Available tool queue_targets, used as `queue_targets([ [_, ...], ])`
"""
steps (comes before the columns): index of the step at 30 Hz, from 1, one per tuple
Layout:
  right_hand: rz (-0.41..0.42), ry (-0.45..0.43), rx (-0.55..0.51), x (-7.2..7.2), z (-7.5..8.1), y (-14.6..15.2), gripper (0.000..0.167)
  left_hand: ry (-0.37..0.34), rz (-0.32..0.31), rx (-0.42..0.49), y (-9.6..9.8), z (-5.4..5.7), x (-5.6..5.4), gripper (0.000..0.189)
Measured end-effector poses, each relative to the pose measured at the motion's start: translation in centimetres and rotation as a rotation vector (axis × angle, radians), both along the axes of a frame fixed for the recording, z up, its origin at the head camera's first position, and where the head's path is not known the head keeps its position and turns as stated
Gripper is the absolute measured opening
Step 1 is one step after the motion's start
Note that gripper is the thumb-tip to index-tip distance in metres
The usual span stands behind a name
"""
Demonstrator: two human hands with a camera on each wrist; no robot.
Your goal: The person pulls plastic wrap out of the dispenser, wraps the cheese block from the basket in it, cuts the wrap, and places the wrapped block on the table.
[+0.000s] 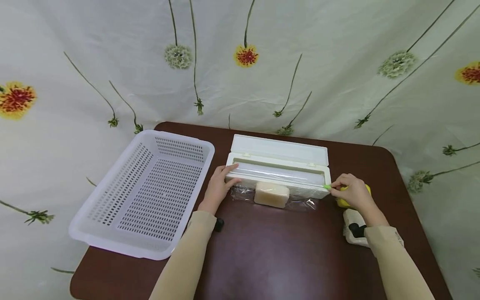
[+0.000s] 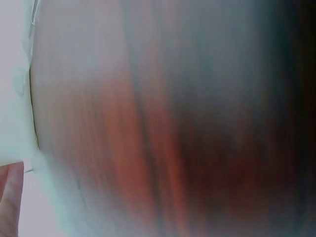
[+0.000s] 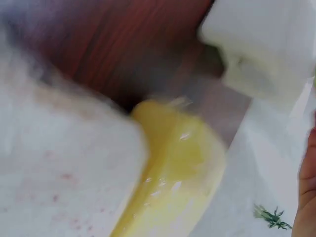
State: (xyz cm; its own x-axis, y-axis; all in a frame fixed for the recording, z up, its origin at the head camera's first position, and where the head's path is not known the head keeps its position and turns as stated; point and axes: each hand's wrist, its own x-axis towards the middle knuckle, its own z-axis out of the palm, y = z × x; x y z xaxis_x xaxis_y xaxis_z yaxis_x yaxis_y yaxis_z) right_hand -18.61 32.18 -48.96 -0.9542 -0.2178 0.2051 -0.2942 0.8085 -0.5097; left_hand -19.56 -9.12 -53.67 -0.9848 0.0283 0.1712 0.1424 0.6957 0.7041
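Note:
A white cling film dispenser (image 1: 325, 171) lies on the table with its lid (image 1: 279, 151) tipped back and a film roll (image 1: 281, 173) inside. My left hand (image 1: 215, 188) grips its left end, thumb at the front and fingers over the top edge. At the right end, my right hand (image 1: 352, 192) pinches a small green slide cutter (image 1: 327, 187) between thumb and fingers. Clear film (image 1: 301, 204) spreads out in front of the box, and a cream, rounded block (image 1: 271, 195) like a soap bar sits on it. The left wrist view is mostly blurred.
Under the right hand are a shiny yellow rounded thing (image 3: 177, 168) and a whitish block (image 3: 64, 158) with reddish specks. A large white perforated basket (image 1: 161, 200) stands on the left, overhanging the table (image 1: 270, 258). Flowered cloth (image 1: 225, 83) hangs behind.

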Motion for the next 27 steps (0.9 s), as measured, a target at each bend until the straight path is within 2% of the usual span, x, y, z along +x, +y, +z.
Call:
queue_targets([
  [3,-0.008,-0.047,0.004,0.6,-0.1,0.7,0.006,-0.017,-0.019,-0.007,0.2,-0.2,0.0,0.057],
  [7,-0.083,-0.106,-0.031,0.7,-0.4,0.4,0.012,-0.026,-0.037,-0.022,-0.1,-0.1,0.0,0.058],
  [14,-0.148,-0.129,-0.084,1.1,-1.0,0.2,0.016,-0.024,-0.019,-0.001,0.0,0.3,0.4,0.057],
  [22,-0.248,-0.095,-0.157,1.9,-2.1,-0.1,0.019,-0.099,-0.038,-0.002,0.1,0.7,0.6,0.059],
  [27,-0.243,-0.021,-0.177,2.1,-2.5,-0.2,0.017,-0.102,-0.039,-0.003,0.0,0.8,0.6,0.059],
])
